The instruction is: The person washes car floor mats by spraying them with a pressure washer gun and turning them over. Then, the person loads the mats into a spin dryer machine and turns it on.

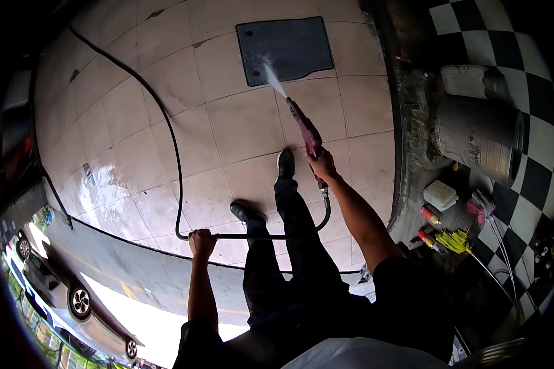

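Note:
My right hand (322, 165) is wrapped round the grip of a dark red spray gun (306, 128). From its nozzle a white jet of water (274, 80) fans out onto a dark grey floor mat (289, 49), striking near the mat's lower left part. The mat lies flat on the tiles. A black hose (258, 237) joins the gun's lower end and curves across in front of my legs. My left hand (201, 243) is closed round this hose, which runs on from there towards the upper left.
Light tiles (240, 123) form the floor, with a wet, shiny patch (104, 190) on the left. At right stand a large drum (477, 138), a white container (440, 195), a yellow mop (453, 241) and a pink mop (480, 206). Parked cars (74, 301) are outside, lower left.

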### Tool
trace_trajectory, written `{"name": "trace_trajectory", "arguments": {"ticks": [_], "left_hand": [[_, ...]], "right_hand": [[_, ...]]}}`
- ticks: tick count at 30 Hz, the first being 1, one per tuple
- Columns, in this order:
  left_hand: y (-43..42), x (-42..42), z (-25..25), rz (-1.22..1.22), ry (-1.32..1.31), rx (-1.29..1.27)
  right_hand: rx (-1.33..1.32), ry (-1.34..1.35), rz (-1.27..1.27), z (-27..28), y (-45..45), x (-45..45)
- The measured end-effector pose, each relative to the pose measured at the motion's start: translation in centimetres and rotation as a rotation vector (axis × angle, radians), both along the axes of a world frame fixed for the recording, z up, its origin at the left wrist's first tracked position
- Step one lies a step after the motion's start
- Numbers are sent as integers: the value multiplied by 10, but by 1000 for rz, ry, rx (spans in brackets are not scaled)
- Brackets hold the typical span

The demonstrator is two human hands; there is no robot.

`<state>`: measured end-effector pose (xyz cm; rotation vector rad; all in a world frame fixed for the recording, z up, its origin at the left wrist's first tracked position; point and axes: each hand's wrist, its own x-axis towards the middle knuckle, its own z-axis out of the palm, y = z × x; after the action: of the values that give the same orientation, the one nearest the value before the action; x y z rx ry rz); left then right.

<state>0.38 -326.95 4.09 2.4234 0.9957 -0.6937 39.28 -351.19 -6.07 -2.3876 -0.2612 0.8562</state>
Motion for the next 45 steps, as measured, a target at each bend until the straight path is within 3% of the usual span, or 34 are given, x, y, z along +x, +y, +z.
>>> {"name": "trace_trajectory", "arguments": {"ticks": [4, 6, 11, 23, 31, 38, 45], "left_hand": [[-7, 21, -7, -33, -31, 22], [-10, 28, -12, -25, -77, 37], [-10, 48, -13, 30, -86, 67], [-17, 21, -12, 8, 41, -19], [-4, 28, -21, 43, -6, 4], [-7, 28, -23, 39, 23, -34], [1, 35, -30, 87, -2, 0]], "right_hand": [[-60, -28, -189, -28, -53, 39], [-72, 86, -345, 6, -52, 63], [54, 43, -451, 0, -65, 107], [-21, 6, 112, 11, 26, 30], [-78, -128, -134, 0, -3, 65], [-100, -93, 188, 42, 80, 50], [-109, -146, 108, 33, 87, 84]]}}
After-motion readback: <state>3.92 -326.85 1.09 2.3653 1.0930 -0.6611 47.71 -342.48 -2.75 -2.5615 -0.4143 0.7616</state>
